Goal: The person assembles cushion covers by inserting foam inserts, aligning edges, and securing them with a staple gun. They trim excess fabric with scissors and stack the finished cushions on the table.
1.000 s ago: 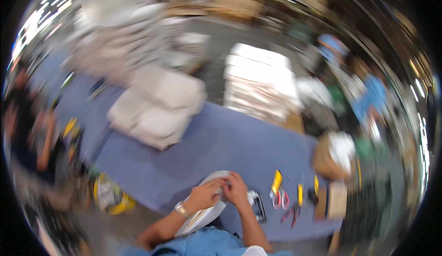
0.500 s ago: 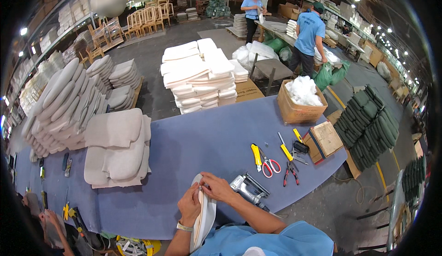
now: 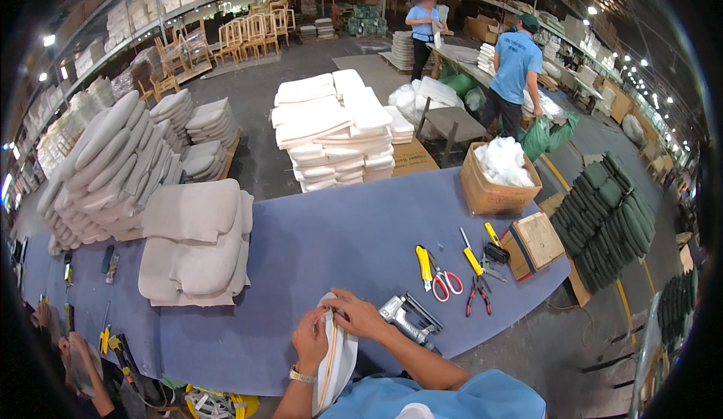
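Note:
A light grey padded seat cushion (image 3: 346, 359) stands on edge close to my body, its underside showing a tan strip along the rim. My left hand (image 3: 309, 338) is closed around its left side near the top; a metal-banded watch sits on that wrist. At the upper end, my right hand (image 3: 357, 313) pinches the cover's edge, fingertips close to those of the left. What lies exactly between the fingertips is too small to make out. A silver staple gun (image 3: 410, 319) rests on the blue-covered table (image 3: 339, 231), just right of my right hand.
Finished-looking grey cushions (image 3: 192, 261) are piled at left. Red-handled scissors (image 3: 447, 285), a yellow cutter (image 3: 423, 265) and pliers (image 3: 478, 297) lie at right, before a carton of white stuffing (image 3: 501, 193) and a wooden-topped box (image 3: 533, 244). A co-worker's hands (image 3: 74, 344) show at lower left.
The whole view has shifted slightly, with the scene sitting a little lower and further right. My hands stay at the cushion's upper end; its tan-edged underside shows a bit more openly.

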Motion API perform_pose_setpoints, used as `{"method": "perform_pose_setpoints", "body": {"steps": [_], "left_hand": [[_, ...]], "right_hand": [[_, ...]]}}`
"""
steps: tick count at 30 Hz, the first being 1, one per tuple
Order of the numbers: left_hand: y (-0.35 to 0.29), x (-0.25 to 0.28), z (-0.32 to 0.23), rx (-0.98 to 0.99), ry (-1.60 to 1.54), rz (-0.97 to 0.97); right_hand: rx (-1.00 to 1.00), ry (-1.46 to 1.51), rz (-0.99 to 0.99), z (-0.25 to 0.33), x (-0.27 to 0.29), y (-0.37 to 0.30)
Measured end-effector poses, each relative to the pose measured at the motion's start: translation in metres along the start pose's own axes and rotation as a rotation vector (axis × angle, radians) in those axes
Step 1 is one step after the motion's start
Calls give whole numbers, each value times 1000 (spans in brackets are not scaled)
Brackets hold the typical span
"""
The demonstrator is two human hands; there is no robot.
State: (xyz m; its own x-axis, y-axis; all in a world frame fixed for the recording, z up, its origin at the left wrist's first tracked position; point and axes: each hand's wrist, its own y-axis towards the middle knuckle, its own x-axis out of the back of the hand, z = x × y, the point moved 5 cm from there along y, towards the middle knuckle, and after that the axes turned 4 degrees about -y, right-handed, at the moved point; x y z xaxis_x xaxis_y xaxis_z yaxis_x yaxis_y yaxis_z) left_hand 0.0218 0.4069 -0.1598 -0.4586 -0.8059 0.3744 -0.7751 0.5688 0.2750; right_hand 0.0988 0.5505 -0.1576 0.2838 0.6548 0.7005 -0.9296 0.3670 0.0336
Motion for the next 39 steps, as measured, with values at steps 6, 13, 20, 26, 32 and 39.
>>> {"method": "perform_pose_setpoints", "body": {"steps": [6, 13, 20, 26, 32, 39], "left_hand": [[-1, 21, -6, -215, 97, -95], [-2, 6, 29, 136, -46, 61], [0, 115, 9, -68, 36, -127], [-39, 323, 5, 104, 772, -1049], [-68, 191, 233, 813, 811, -348], [-57, 184, 230, 736, 839, -267]], "right_hand": [[168, 24, -60, -8, -23, 14], [271, 18, -362, -26, -23, 11], [157, 114, -5, -25, -31, 26], [65, 115, -15, -25, -20, 21], [143, 167, -88, -15, -32, 29], [117, 313, -131, -25, -46, 36]]}}
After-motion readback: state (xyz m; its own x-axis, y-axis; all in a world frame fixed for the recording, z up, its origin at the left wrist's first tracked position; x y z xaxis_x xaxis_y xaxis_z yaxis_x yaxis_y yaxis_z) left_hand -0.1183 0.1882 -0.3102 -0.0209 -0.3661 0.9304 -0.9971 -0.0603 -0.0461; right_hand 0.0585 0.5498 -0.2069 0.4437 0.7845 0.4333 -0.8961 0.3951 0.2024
